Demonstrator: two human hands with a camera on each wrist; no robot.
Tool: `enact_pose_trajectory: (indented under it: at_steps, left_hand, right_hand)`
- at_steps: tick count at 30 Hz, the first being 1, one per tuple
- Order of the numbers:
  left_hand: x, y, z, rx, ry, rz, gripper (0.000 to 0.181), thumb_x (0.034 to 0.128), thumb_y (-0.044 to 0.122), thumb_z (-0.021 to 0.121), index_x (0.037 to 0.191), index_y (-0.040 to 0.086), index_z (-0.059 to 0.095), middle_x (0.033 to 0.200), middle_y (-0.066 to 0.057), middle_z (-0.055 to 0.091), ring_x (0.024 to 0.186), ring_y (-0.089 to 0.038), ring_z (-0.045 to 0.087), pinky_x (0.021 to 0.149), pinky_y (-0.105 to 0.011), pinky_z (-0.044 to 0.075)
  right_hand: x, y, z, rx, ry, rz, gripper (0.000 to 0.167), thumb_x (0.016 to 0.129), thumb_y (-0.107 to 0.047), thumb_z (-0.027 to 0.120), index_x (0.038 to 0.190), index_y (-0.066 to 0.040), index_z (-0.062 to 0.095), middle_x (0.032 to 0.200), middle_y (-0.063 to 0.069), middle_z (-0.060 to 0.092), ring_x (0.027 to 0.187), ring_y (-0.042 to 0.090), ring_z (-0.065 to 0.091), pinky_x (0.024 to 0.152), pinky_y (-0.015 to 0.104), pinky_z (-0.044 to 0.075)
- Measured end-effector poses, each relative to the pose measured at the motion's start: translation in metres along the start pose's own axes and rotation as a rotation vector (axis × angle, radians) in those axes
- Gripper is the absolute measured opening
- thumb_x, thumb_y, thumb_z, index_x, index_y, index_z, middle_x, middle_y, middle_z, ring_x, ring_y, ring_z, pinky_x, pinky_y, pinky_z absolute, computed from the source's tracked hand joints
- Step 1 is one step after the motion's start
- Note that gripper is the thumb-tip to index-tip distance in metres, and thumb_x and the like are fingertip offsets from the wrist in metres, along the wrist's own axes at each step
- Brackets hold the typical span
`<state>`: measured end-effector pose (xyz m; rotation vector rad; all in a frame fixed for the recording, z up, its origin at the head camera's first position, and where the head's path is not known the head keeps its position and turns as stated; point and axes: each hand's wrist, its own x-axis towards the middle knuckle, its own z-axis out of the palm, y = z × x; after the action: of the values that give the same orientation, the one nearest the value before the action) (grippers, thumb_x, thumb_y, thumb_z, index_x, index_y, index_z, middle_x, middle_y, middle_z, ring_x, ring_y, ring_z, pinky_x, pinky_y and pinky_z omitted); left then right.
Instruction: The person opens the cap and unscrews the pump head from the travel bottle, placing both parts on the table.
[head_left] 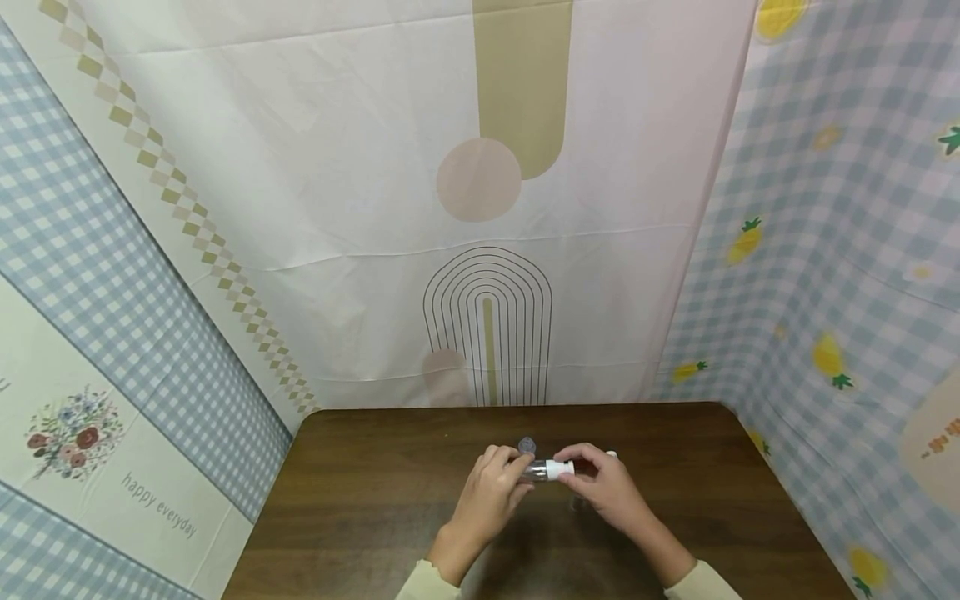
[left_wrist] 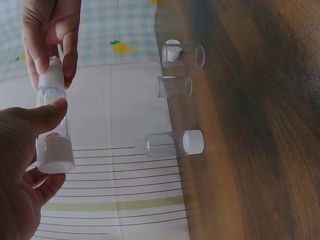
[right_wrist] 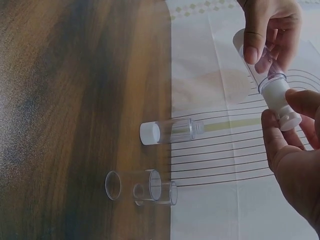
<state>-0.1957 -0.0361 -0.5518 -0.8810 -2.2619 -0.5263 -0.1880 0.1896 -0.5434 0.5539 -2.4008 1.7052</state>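
Observation:
A clear pump bottle (left_wrist: pixel 57 122) with a white base is held in the air, tilted onto its side in the head view. My left hand (head_left: pixel 491 490) grips its transparent body, thumb on one side and fingers on the other. At the bottle's other end sits a white pump top (right_wrist: pixel 276 100), which my right hand (head_left: pixel 606 486) pinches between thumb and fingers. The pump top meets the bottle's neck; how tightly it is seated I cannot tell. Beyond the hands, a second clear bottle (right_wrist: pixel 172 131) with a white base stands upright on the table, its threaded neck bare.
Two clear cylindrical caps (left_wrist: pixel 174 87) (right_wrist: pixel 132 185) stand on the brown wooden table (head_left: pixel 360 500) near the second bottle. A small white part (left_wrist: pixel 172 50) shows behind one cap. Patterned cloths (head_left: pixel 360 317) hang around the table's back and sides.

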Motion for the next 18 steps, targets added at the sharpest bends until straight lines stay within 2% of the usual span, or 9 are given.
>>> enact_pose_trajectory:
  at_steps: [5, 10, 15, 18]
  left_hand:
    - [-0.0001, 0.0015, 0.0002, -0.007, -0.003, -0.01, 0.044, 0.0727, 0.023, 0.092, 0.112, 0.011, 0.076, 0.103, -0.001, 0.069, 0.09, -0.016, 0.061, 0.076, -0.032, 0.052]
    - [-0.0009, 0.0021, 0.0018, -0.001, -0.002, -0.01, 0.044, 0.072, 0.024, 0.093, 0.111, 0.012, 0.076, 0.103, -0.001, 0.069, 0.091, -0.015, 0.061, 0.076, -0.031, 0.052]
    - [-0.0014, 0.0022, 0.0026, 0.001, -0.003, -0.012, 0.044, 0.0721, 0.024, 0.093, 0.111, 0.012, 0.076, 0.103, -0.001, 0.069, 0.091, -0.015, 0.061, 0.076, -0.031, 0.053]
    - [-0.0012, 0.0023, 0.0028, 0.001, 0.0, -0.01, 0.045, 0.0709, 0.022, 0.094, 0.111, 0.012, 0.076, 0.103, -0.001, 0.069, 0.091, -0.016, 0.061, 0.075, -0.032, 0.052]
  right_hand:
    - [-0.0003, 0.0017, 0.0016, 0.079, -0.019, -0.005, 0.024, 0.088, 0.005, 0.076, 0.109, 0.001, 0.068, 0.114, 0.023, 0.067, 0.097, 0.004, 0.065, 0.079, 0.019, 0.058]
    - [-0.0007, 0.0041, 0.0038, 0.079, -0.028, -0.013, 0.03, 0.086, 0.01, 0.074, 0.113, 0.002, 0.067, 0.124, 0.026, 0.061, 0.105, 0.003, 0.062, 0.086, 0.017, 0.056]
    - [-0.0002, 0.0029, 0.0038, 0.061, -0.024, 0.026, 0.049, 0.082, 0.01, 0.078, 0.128, 0.0, 0.064, 0.143, 0.023, 0.055, 0.12, 0.014, 0.061, 0.096, 0.018, 0.052]
    - [0.0008, 0.0002, 0.0034, 0.035, 0.0, 0.078, 0.047, 0.086, 0.0, 0.079, 0.13, -0.003, 0.063, 0.138, 0.02, 0.059, 0.115, 0.02, 0.063, 0.093, 0.02, 0.054]
